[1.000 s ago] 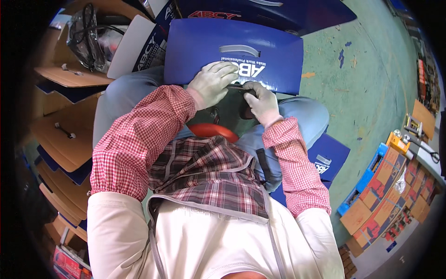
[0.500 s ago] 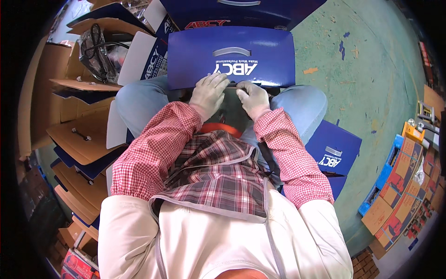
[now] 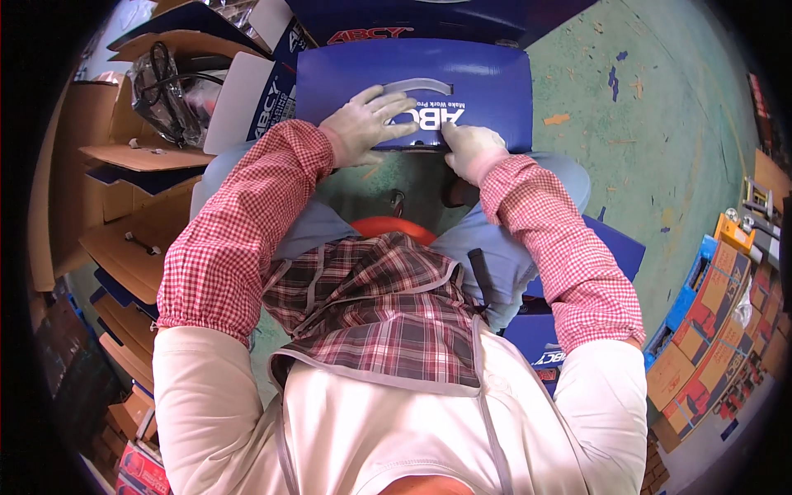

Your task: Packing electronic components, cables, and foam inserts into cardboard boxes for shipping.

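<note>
A closed blue cardboard box [image 3: 338,66] with white lettering and a pale plastic carry handle [image 3: 419,86] stands before my knees. My left hand [image 3: 365,128], in a whitish glove, lies over the box's near left part. Its fingers are spread and hold nothing, with the fingertips below the handle. My right hand [image 3: 477,152], gloved too, rests at the near edge, right of the middle. Its fingers point inward over the lettering, partly bent and apart, with nothing seen in them. Part of the right hand's underside is hidden.
Behind stands another blue box [image 3: 462,25]. On the left are open brown cartons [image 3: 124,235] and a carton with bagged black cable [image 3: 169,91]. Blue boxes [image 3: 532,334] sit by my right leg. Scraps [image 3: 558,120] lie on the green floor; stacked cartons [image 3: 701,363] stand far right.
My hands have parted from the middle of the near edge. The left moved left and up onto the box, its fingers spreading; the right shifted right. My knees and forearms moved slightly outward.
</note>
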Demonstrator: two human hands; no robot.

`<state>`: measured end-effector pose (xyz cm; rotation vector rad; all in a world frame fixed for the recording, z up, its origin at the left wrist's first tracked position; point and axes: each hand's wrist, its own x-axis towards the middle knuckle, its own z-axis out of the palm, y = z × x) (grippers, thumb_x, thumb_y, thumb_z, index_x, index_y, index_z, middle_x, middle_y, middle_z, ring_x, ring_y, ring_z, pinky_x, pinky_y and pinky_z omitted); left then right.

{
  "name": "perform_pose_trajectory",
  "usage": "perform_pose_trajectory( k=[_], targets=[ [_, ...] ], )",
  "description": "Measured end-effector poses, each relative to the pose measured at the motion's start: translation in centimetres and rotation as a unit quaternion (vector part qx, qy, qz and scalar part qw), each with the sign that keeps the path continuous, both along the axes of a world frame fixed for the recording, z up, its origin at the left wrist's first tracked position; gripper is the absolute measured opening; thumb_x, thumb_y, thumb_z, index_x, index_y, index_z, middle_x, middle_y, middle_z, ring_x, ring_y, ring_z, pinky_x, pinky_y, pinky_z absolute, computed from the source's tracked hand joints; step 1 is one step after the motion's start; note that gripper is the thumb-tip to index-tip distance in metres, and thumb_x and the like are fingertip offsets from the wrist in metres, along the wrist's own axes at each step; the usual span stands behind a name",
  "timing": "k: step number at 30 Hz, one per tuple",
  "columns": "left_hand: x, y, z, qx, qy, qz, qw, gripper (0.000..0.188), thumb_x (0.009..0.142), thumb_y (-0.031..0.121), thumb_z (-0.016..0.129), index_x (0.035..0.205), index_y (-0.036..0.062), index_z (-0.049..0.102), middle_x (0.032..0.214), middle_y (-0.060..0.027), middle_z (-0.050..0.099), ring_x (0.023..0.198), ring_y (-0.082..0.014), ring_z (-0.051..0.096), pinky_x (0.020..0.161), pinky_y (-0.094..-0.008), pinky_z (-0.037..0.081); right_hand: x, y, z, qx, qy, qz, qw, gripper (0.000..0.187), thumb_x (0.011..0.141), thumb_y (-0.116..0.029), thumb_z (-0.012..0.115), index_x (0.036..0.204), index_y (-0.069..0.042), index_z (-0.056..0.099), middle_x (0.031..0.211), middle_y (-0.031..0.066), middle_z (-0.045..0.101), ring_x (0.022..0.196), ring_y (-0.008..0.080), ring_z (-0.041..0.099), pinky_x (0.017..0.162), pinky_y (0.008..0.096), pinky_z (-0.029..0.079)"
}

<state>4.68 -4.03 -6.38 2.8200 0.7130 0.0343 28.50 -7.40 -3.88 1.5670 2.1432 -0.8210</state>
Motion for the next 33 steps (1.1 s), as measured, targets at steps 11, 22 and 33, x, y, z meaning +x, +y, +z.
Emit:
perform_pose_trajectory(
  k=[11,22,33],
  targets=[
    [0.2,-1.9,-1.5,-0.014,0.023,-0.053,0.998,0.054,0.091,0.031,0.060,0.140,0.0175,0.043,0.147,-0.0015,0.040,0.139,-0.0192,0.032,0.116,-0.0451,0.026,0.6,-1.8,-1.1,0.007,0.005,0.094,0.996,0.014,0.084,-0.006,0.057,0.098,-0.005,0.059,0.085,0.0138,0.068,0.077,0.0309,0.071,0.067,0.0420,0.057],
    [0.2,-1.9,-1.7,0.008,0.021,-0.039,0.999,0.055,0.088,0.031,0.061,0.139,0.0184,0.045,0.146,-0.0007,0.040,0.139,-0.0179,0.032,0.116,-0.0449,0.026,0.8,-1.3,-1.9,0.036,0.083,0.072,0.993,0.012,0.085,-0.014,0.056,0.095,-0.005,0.057,0.082,0.0159,0.065,0.073,0.0359,0.066,0.064,0.0457,0.054],
    [0.9,-1.3,-2.0,0.012,0.027,-0.015,0.999,0.070,0.086,0.037,0.067,0.145,0.0186,0.036,0.150,-0.0034,0.035,0.142,-0.0201,0.030,0.119,-0.0462,0.022,4.0,1.3,1.1,-0.030,-0.065,0.042,0.997,0.030,0.087,-0.030,0.059,0.099,-0.002,0.064,0.094,0.0198,0.068,0.094,0.0364,0.065,0.081,0.0464,0.051]
  ],
)
